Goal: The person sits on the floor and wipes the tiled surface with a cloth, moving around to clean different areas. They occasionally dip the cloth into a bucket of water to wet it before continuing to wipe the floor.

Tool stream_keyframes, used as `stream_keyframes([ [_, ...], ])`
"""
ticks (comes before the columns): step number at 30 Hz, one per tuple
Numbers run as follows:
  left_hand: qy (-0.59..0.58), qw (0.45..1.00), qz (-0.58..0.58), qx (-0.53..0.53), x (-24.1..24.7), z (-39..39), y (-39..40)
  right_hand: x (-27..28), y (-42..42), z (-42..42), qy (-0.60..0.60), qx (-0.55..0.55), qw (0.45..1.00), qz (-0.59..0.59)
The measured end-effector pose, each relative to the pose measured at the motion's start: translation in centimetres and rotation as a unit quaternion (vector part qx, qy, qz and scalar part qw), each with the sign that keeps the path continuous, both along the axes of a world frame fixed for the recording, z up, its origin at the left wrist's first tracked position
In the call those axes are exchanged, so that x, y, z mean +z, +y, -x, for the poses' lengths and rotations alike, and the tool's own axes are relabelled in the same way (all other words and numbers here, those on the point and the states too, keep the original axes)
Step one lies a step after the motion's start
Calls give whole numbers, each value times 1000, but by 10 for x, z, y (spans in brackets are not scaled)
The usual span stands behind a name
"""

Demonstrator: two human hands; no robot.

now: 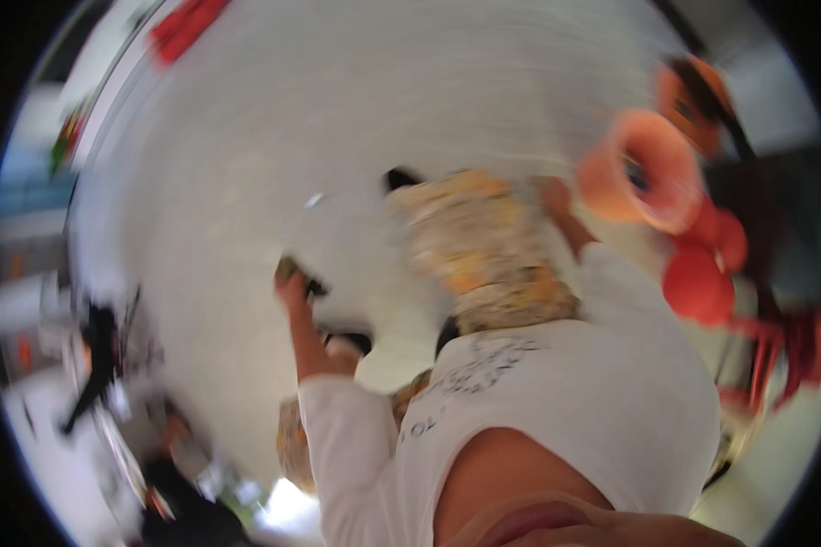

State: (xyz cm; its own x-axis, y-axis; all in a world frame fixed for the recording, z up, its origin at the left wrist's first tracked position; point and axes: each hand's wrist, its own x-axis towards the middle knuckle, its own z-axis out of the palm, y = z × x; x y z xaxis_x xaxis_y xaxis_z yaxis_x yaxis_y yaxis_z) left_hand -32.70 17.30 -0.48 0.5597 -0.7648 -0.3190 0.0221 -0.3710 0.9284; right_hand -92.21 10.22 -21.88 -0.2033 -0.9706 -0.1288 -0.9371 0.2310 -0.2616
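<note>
The view is blurred. On the left, my left hand [291, 286] is out over the pale floor [232, 171], closed around a small dark object [287, 267] that is too smeared to name. My right hand [556, 197] hangs beside a leg of my patterned trousers [479, 239], to the left of an orange bucket [640, 171]. Whether its fingers hold anything cannot be told. One dark shoe [402, 179] shows beyond that trouser leg. A small pale scrap [314, 200] lies on the floor between the hands.
Red rounded objects [699, 284] and a red frame [759, 362] stand at the right, with another orange container [694, 102] behind the bucket. A red item [186, 31] is at the upper left. A person in dark clothing [185, 499] is at the lower left.
</note>
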Motion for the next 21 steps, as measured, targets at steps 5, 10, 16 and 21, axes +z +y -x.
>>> stream_keyframes([
  [5, -128, 991, 9, 46, 2, -28, -2, 75, -123, 18, -213, -35, 976, -12],
  [10, -218, 961, -83, 150, -22, -99, 56, 261, -240, -75, -311, 166, 936, 11],
  [16, -261, 889, -268, 263, -78, -162, 145, 277, -308, -185, -149, 258, 955, 11],
  [21, -255, 875, -277, 306, -104, -190, 206, 132, -295, -219, -146, 209, 967, 14],
])
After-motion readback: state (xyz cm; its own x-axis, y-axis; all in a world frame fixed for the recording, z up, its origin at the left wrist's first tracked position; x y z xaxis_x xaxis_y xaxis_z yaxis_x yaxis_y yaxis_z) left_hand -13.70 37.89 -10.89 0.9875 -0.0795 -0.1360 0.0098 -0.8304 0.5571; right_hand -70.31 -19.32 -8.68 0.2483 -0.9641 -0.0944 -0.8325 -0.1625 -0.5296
